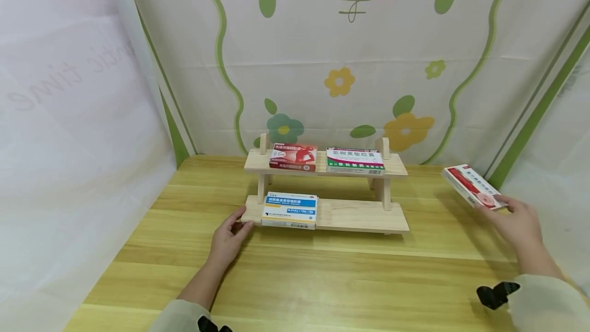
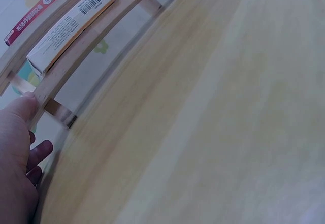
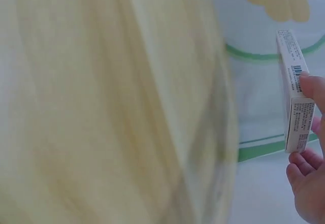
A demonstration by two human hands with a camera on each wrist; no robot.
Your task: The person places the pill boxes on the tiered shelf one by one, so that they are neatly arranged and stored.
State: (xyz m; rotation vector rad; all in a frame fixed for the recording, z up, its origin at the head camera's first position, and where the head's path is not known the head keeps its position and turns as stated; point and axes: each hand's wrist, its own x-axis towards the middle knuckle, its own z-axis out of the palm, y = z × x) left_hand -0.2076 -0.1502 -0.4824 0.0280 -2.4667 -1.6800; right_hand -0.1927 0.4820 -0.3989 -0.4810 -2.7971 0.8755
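My right hand (image 1: 521, 224) holds a red-and-white medicine box (image 1: 475, 187) by its near right corner, above the table at the right. In the right wrist view the thumb lies on the barcode side of that box (image 3: 292, 64). At the left, my left hand (image 1: 228, 240) grips the left end of the lower board of a two-tier wooden shelf (image 1: 359, 215), thumb on its front edge in the left wrist view. A blue-and-white medicine box (image 1: 290, 210) lies on that board's left part. The upper tier bears a red medicine box (image 1: 293, 157) and a white, green and magenta medicine box (image 1: 355, 161).
The shelf stands on a wood-grain table (image 1: 322, 281). Behind it hangs a pale cloth (image 1: 295, 35) printed with flowers and green wavy lines. White cloth sides (image 1: 69, 142) close in the left and right.
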